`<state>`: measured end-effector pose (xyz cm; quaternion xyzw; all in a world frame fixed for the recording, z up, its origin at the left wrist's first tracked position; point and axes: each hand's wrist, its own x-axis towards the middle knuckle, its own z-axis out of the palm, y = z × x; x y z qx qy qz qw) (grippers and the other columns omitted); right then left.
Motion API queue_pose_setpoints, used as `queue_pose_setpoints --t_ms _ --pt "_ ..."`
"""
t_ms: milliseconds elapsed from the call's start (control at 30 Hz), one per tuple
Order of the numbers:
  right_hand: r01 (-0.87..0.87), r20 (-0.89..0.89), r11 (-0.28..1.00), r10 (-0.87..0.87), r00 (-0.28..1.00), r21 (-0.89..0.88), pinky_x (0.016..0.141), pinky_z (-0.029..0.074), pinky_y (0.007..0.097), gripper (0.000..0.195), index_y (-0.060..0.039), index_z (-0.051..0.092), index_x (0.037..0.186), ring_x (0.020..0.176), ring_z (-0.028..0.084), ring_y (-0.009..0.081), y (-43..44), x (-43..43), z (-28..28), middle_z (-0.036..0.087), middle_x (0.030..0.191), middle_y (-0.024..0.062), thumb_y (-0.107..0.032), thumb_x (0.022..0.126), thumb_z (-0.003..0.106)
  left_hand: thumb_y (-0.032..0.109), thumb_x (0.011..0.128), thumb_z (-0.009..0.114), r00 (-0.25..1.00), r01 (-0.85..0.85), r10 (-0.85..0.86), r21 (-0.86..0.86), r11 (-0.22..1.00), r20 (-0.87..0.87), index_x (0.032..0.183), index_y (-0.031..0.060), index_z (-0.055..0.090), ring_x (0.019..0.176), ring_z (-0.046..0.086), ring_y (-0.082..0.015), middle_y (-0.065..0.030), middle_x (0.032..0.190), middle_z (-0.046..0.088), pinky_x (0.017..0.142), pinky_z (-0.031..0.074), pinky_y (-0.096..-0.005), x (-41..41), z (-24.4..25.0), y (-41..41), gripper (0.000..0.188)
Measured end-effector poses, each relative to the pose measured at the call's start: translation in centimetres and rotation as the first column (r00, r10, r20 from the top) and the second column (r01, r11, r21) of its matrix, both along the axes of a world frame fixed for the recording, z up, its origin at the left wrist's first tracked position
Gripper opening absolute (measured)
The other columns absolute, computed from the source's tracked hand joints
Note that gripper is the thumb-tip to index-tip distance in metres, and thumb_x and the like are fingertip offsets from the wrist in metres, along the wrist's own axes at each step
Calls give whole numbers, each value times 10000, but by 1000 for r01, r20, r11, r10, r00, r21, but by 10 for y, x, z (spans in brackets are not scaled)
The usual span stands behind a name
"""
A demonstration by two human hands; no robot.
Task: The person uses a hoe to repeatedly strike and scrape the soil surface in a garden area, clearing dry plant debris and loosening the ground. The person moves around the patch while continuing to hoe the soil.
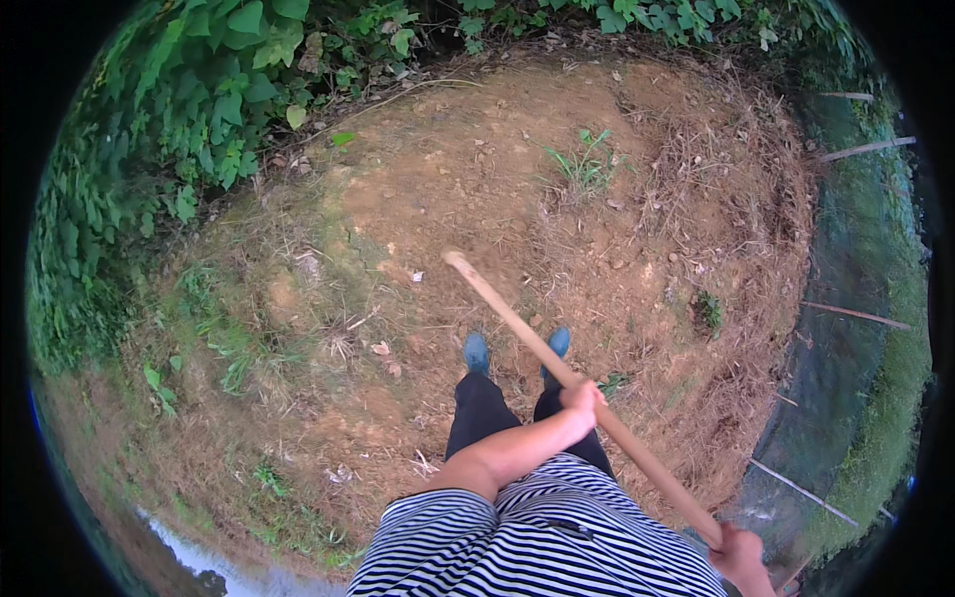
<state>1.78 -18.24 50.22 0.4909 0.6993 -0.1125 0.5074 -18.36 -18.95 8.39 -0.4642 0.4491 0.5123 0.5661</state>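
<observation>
A long wooden tool handle (656, 470) runs slantwise across my body, from low on the right up to bare soil in front of my feet. My left hand (584, 399) grips it around the middle, with that forearm crossing my waist. Lower down, near the rear end, my right hand (737, 554) is closed around the same handle. The far end, above the brown soil (448, 194), looks blurred, and I cannot make out a tool head there. My blue boots (476, 353) stand on the ground on either side of the handle's line.
Leafy green vines (216, 82) border the soil at the top and left. A grass tuft (586, 164) grows ahead. Dry cut grass (746, 179) lies to the right, beside dark netting (843, 261) with poles (865, 149). A small green plant (707, 310) sits near that edge.
</observation>
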Motion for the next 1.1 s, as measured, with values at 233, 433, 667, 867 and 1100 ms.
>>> queue_pose_setpoints --t_ms 233,433,667,867,1100 --pt "-59 -57 990 66 996 130 589 501 456 271 -82 571 771 615 614 367 -4 26 46 602 613 149 -246 617 721 78 771 627 969 50 -85 152 987 232 701 61 492 504 544 -231 -86 603 521 478 482 -422 53 16 5 153" --pt "-81 -300 995 93 949 52 576 504 447 274 -107 619 847 620 622 351 15 31 -82 618 648 141 -279 659 720 29 663 578 987 -126 123 -20 992 -101 615 48 452 397 497 -264 -114 512 465 389 465 -409 -53 -19 -33 137" --pt "-224 -613 952 51 788 -209 600 510 453 287 -112 527 937 671 638 351 19 -109 -246 644 741 146 -288 755 663 98 835 540 692 -312 143 -114 943 -707 689 81 473 420 469 -205 -66 545 457 380 445 -360 -277 -24 -126 162" --pt "-319 -744 905 3 668 -282 613 507 457 231 -98 500 931 689 639 362 -2 -137 -256 648 758 149 -252 801 613 134 836 557 761 -314 103 -224 923 -640 723 83 476 435 459 -191 -26 544 436 400 447 -348 -326 -40 -187 148" --pt "-177 -130 944 146 981 -278 673 507 453 425 -92 546 1042 731 642 353 46 74 -123 642 748 143 -367 747 682 66 816 545 958 -218 142 -313 924 -249 686 61 458 393 490 -245 -85 490 432 338 420 -404 50 -84 -85 156"
